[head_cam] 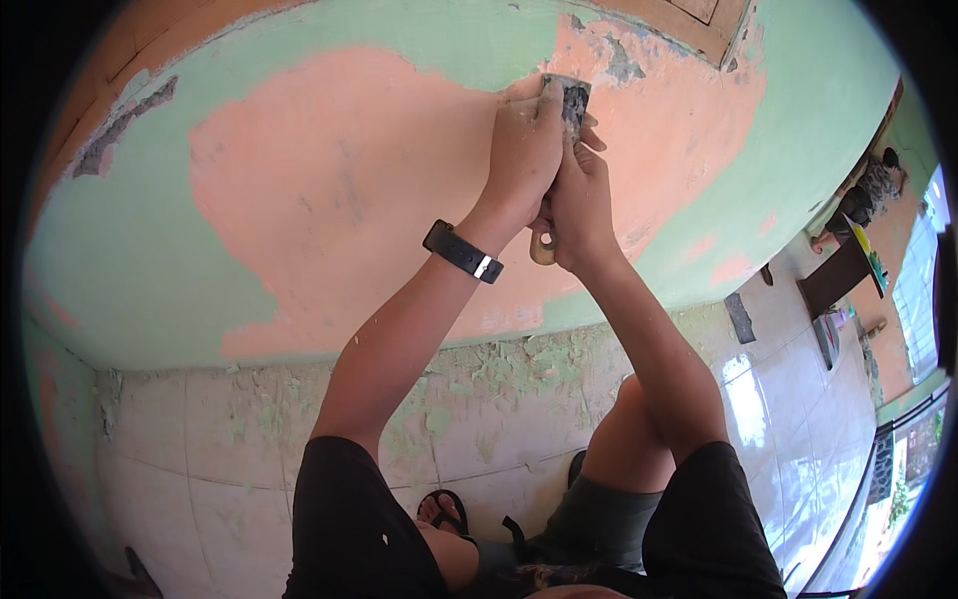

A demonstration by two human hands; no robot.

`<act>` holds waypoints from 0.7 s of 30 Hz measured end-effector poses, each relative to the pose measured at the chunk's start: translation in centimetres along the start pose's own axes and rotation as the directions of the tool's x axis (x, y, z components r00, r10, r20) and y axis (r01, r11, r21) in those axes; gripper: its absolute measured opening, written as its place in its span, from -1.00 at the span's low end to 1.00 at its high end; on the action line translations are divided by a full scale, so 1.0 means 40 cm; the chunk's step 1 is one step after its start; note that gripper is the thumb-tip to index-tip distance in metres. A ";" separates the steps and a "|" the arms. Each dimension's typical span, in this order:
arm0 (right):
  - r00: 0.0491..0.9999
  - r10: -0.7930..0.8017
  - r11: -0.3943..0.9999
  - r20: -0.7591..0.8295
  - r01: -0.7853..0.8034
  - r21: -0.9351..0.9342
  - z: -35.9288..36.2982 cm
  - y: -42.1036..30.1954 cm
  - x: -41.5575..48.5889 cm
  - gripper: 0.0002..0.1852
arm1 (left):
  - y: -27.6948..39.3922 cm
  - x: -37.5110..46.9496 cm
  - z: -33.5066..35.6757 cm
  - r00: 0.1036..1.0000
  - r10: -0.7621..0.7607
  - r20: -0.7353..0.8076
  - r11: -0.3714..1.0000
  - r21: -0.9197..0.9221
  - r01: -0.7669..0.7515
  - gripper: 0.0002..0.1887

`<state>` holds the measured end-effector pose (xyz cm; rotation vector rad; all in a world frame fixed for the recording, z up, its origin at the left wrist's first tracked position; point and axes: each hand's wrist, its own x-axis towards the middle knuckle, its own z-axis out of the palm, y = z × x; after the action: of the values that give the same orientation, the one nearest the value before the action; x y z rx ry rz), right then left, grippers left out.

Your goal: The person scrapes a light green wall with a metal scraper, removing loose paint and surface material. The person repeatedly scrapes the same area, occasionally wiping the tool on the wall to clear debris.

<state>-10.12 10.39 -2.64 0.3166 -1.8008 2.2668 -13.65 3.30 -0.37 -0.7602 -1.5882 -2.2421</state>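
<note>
Both my hands are raised to the wall on one paint scraper. Its broad metal blade [573, 99], smeared dark and dusty, has its end at the wall's surface. My left hand [526, 146], above a black-strapped wristwatch [465, 252], grips the blade, thumb on its face. My right hand [588, 198] is closed around the handle, whose holed butt end [544, 251] sticks out below the fingers. Behind them, the wall shows a large bare salmon-coloured patch [374, 180] ringed by green paint [479, 41]. Grey plaster [623, 61] shows through near the blade.
Green paint flakes [516, 367] litter the tiled floor [232, 419] along the wall's foot. A wooden frame [703, 30] borders the wall above. At right are a dark table [837, 273], a dark flat piece [739, 317] on the floor, and another person [872, 191] by the far wall.
</note>
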 end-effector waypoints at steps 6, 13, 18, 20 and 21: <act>0.996 -0.058 0.998 0.061 0.058 -0.008 -0.014 -0.022 0.016 -0.65 | 0.040 0.004 0.011 0.999 -0.047 -0.014 0.999 -0.005 0.047 -0.54; 0.991 -0.116 0.987 0.065 0.122 -0.101 -0.026 -0.025 0.049 -0.65 | 0.025 0.021 0.023 0.998 -0.010 -0.054 0.995 -0.104 0.004 -0.55; 0.990 -0.083 0.996 0.113 0.086 -0.022 -0.026 -0.029 0.047 -0.64 | 0.030 0.021 0.020 0.997 -0.057 -0.052 0.997 -0.055 0.055 -0.52; 0.990 -0.110 0.993 0.093 0.114 -0.036 -0.025 -0.028 0.048 -0.64 | 0.025 0.017 0.022 0.997 -0.064 -0.049 0.996 -0.061 0.061 -0.53; 0.987 -0.127 0.990 0.095 0.132 -0.047 -0.018 -0.034 0.052 -0.64 | 0.020 0.022 0.023 0.998 -0.009 -0.059 0.997 -0.072 0.005 -0.54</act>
<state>-11.71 11.49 -0.90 0.5200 -1.8237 2.1449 -13.73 3.92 1.00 -0.7005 -1.4930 -2.3153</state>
